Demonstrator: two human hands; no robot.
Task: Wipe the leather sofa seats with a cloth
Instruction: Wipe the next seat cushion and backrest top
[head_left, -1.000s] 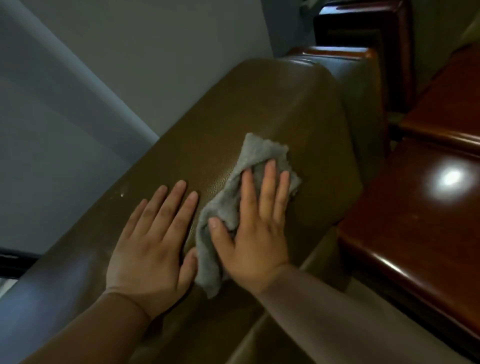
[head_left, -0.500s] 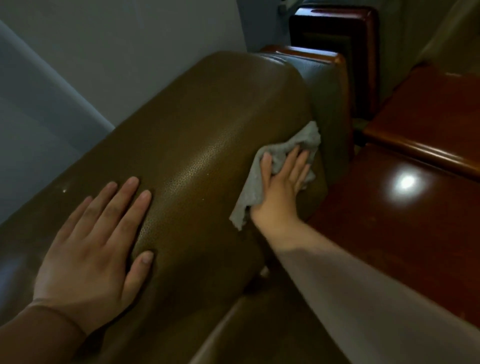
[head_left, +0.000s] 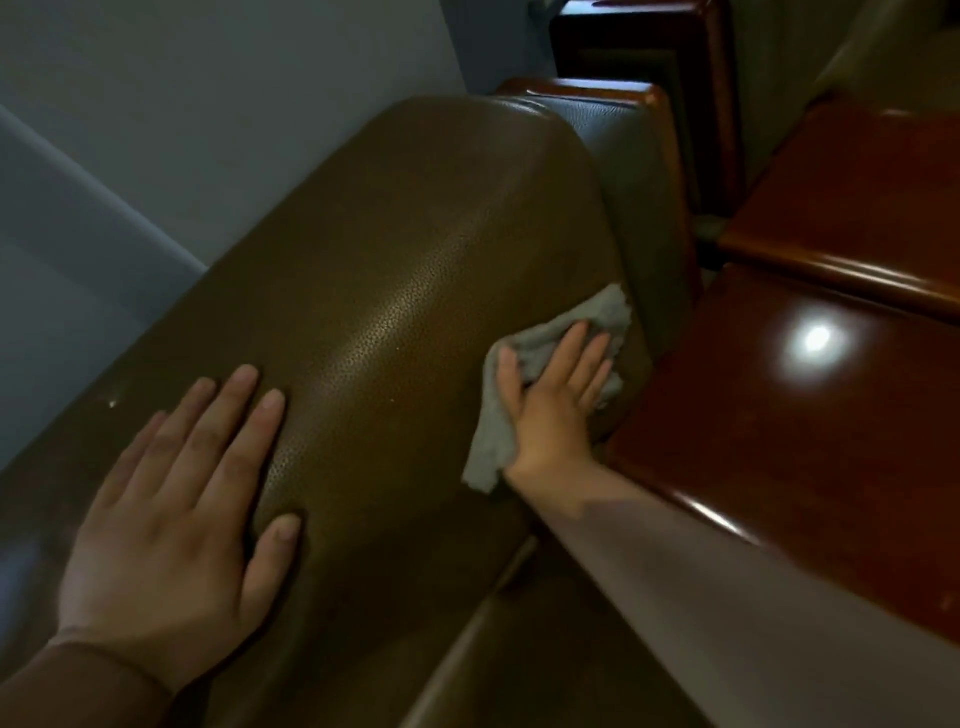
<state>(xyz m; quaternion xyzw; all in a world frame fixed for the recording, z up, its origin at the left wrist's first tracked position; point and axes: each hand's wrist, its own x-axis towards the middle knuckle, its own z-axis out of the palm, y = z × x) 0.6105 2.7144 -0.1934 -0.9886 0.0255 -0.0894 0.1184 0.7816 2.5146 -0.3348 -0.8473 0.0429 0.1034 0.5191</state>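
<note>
Your grey cloth (head_left: 545, 364) lies crumpled on the right-hand slope of the brown leather sofa cushion (head_left: 395, 291), near the cushion's far end. Its long axis runs from a loose corner hanging low by your wrist up and away to a frayed corner pointing toward the wooden-edged armrest (head_left: 644, 171).

Your right hand (head_left: 556, 400) lies flat on the cloth, fingers straight and close together, pointing up and away, thumb spread to the left over a fold. The forearm reaches in from the lower right, alongside the glossy red-brown wooden table (head_left: 810, 441), which carries a bright reflection of a light.

Your left hand (head_left: 171, 519) rests palm-down on the cushion's rounded top, well apart from the cloth, fingers straight and slightly fanned, thumb out to the right, holding nothing.

You have one cloth, one cushion under both hands, and two hands in view. A pale wall (head_left: 208, 104) rises behind the cushion.
</note>
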